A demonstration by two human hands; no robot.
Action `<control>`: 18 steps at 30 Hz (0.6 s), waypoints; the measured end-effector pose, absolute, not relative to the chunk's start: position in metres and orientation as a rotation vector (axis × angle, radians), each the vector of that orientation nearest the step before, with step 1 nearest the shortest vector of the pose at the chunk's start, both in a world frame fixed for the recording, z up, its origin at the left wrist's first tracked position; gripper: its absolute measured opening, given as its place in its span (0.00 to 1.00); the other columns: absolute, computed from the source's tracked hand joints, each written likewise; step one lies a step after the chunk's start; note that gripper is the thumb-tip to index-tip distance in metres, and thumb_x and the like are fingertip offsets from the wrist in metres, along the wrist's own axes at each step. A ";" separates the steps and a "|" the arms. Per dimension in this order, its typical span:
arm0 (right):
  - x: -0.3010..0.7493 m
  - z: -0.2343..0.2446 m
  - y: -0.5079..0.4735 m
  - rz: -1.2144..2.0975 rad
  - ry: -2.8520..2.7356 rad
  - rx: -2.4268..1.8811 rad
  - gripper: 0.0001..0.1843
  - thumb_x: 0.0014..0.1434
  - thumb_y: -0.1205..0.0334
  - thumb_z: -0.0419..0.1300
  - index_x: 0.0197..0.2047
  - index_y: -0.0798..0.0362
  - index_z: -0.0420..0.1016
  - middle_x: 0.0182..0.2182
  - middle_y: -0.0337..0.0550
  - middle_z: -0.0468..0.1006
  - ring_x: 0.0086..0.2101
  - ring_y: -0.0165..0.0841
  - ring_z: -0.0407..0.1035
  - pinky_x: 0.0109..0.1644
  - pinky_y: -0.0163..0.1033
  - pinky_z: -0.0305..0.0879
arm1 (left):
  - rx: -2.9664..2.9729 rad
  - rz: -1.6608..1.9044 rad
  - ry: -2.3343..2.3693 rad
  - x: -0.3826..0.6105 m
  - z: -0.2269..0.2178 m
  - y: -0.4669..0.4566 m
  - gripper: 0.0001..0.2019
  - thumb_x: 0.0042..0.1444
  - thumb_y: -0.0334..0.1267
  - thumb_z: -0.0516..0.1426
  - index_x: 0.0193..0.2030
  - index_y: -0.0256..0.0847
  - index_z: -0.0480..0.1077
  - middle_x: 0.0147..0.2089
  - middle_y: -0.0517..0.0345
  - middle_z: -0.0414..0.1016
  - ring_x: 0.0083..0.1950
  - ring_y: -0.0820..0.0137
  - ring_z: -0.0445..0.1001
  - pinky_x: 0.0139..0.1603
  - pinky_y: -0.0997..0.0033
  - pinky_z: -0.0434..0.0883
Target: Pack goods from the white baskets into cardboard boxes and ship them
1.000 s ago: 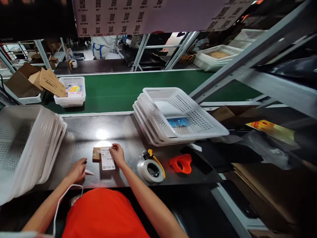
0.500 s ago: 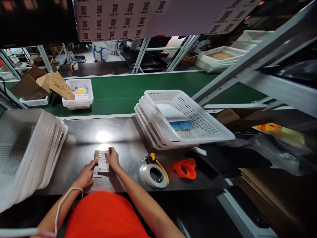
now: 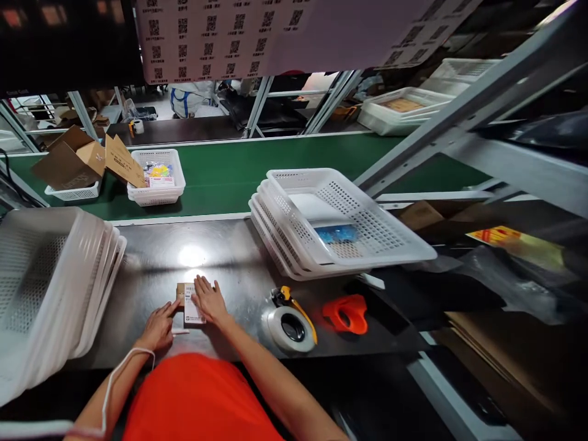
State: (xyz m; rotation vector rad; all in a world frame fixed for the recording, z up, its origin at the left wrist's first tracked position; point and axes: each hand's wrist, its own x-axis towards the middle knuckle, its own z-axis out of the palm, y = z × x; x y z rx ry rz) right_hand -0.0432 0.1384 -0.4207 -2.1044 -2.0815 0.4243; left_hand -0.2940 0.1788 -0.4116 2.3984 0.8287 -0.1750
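On the steel worktop (image 3: 147, 257) in front of me lies a small brown cardboard box (image 3: 180, 294). A white printed shipping label (image 3: 195, 315) covers most of its top. My right hand (image 3: 210, 301) lies open across the label's right side, fingers stretched out and hiding part of the print. At the box's left edge, my left hand (image 3: 158, 326) rests with its index finger extended onto the cardboard; its other fingers are partly curled and grip nothing that shows. A thin pale stick-like object (image 3: 180, 331) lies just below the box.
Stacked white baskets stand at the left (image 3: 87, 288) and right (image 3: 331, 226). A tape dispenser (image 3: 291, 327) and an orange plastic piece (image 3: 345, 314) lie to the right. Beyond runs a green conveyor belt (image 3: 225, 171) carrying a basket of colourful packets (image 3: 158, 195) and an open carton (image 3: 68, 165).
My right hand has gone from pinching the label's upper right edge to lying flat over it. My left hand stays at the box. The basket and carton on the belt have shifted right.
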 end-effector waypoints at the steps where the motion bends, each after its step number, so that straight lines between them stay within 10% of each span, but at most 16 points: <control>1: -0.038 -0.420 0.142 0.428 -2.079 -2.118 0.33 0.78 0.55 0.48 0.81 0.56 0.59 0.78 0.62 0.58 0.77 0.56 0.52 0.79 0.74 0.45 | 2.395 -0.168 0.826 -0.294 -0.411 0.180 0.13 0.53 0.27 0.59 0.39 0.40 0.85 0.86 0.55 0.50 0.84 0.46 0.55 0.80 0.44 0.60; 14: -0.028 -0.403 0.142 0.607 -2.289 -1.866 0.46 0.65 0.47 0.69 0.77 0.63 0.64 0.78 0.73 0.53 0.79 0.62 0.44 0.81 0.70 0.37 | 2.364 -0.138 0.800 -0.293 -0.408 0.187 0.06 0.55 0.30 0.63 0.34 0.40 0.83 0.85 0.54 0.52 0.80 0.47 0.62 0.76 0.44 0.65; 18: -0.021 -0.392 0.153 0.883 -1.934 -1.759 0.39 0.51 0.55 0.76 0.64 0.59 0.78 0.69 0.68 0.74 0.68 0.57 0.67 0.75 0.62 0.57 | 2.305 -0.048 0.763 -0.292 -0.403 0.189 0.06 0.53 0.27 0.63 0.33 0.40 0.82 0.85 0.52 0.54 0.83 0.50 0.59 0.80 0.46 0.61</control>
